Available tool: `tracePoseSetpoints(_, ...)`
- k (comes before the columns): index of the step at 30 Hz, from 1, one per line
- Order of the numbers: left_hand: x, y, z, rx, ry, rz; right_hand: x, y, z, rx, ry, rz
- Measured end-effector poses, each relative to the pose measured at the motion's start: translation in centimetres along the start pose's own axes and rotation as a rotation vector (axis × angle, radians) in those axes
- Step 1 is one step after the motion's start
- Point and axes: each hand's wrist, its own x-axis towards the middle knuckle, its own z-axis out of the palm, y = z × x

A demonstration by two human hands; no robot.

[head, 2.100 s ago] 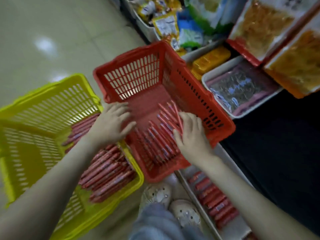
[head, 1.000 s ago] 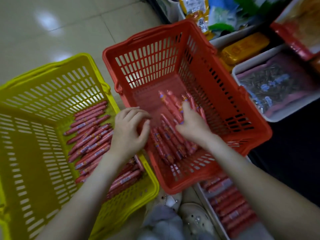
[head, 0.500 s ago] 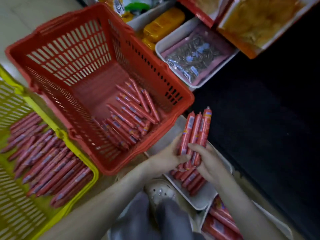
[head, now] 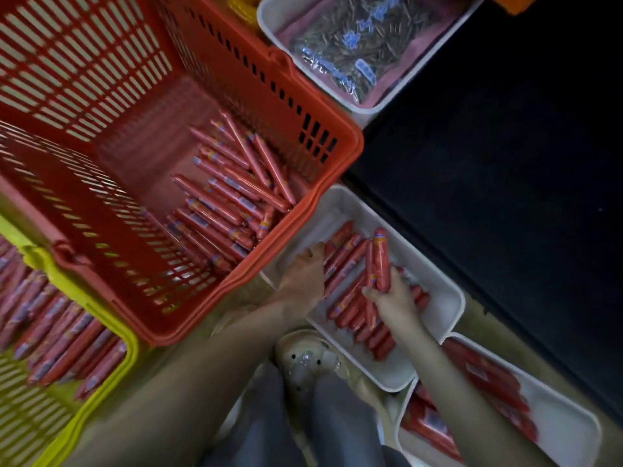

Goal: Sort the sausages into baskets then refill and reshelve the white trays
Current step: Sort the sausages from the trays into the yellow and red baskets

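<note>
Refilling seemed underway: the right hand (head: 392,299), grip clamped on sausages (head: 380,261), hovered over the white tray (head: 451,298) at five o'clock of the red basket (head: 337,143). The left hand (head: 303,274), grip apart, touched those already lying there; the next move called for laying the held ones down parallel.

Red basket (head: 323,153): slotted plastic, far left, tilted.
Basket pile (head: 229,200): slim red sausages with blue-and-yellow labels, lying crisscross in the red basket's near right corner.
Yellow basket (head: 111,335): near left, against the red one.
Yellow-basket sausages (head: 57,335): side by side in a flat layer.
White tray (head: 448,298): just right of the red basket's near corner, partly filled.
Tray sausages (head: 347,264): parallel, slanting.
Held bunch (head: 379,257): a few sausages gripped by the right hand (head: 394,301) above the tray.
Second white tray (head: 573,433): nearest right, touching the first, holding red sausages.
</note>
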Motion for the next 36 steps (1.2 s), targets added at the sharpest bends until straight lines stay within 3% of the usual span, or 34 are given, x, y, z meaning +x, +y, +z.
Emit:
tracePoseSetpoints(6,-0.1,-1.0,1.3,0.123,-0.154,0.138,0.3,0.3,0.0,-0.14,0.033,-0.04)
tracePoseSetpoints(12,-0.2,-1.5,0.5,0.201,-0.267,0.289,-0.4,0.8,1.4,0.066,0.023,0.112)
tracePoseSetpoints(15,-1.2,-0.9,-0.1,0.136,-0.21,0.24,-0.5,0.2,2.8,0.199,0.027,0.087)
tracePoseSetpoints(18,-2.0,-0.5,0.0,-0.086,-0.058,0.114,-0.3,-0.8,4.4,0.388,-0.05,0.078)
tracePoseSetpoints(20,-1.8,-0.4,-0.2,-0.199,-0.06,0.072,0.1,-1.0,5.2,0.402,-0.075,0.084)
tracePoseSetpoints(24,-0.7,-0.9,0.2,-0.107,-0.163,-0.009,0.4,-0.3,5.2,0.108,-0.127,-0.025)
tracePoseSetpoints(29,-0.2,-0.8,0.1,-0.13,-0.056,-0.184,0.2,-0.1,4.0,-0.825,-0.131,-0.365)
tracePoseSetpoints(33,-0.4,-1.1,0.7,-0.073,-0.151,-0.001,0.6,0.2,3.6,-1.052,-0.201,-0.445)
tracePoseSetpoints(36,-0.4,-1.0,1.0,-0.018,-0.154,-0.015,1.5,-0.2,4.6,-1.129,-0.244,-0.441)
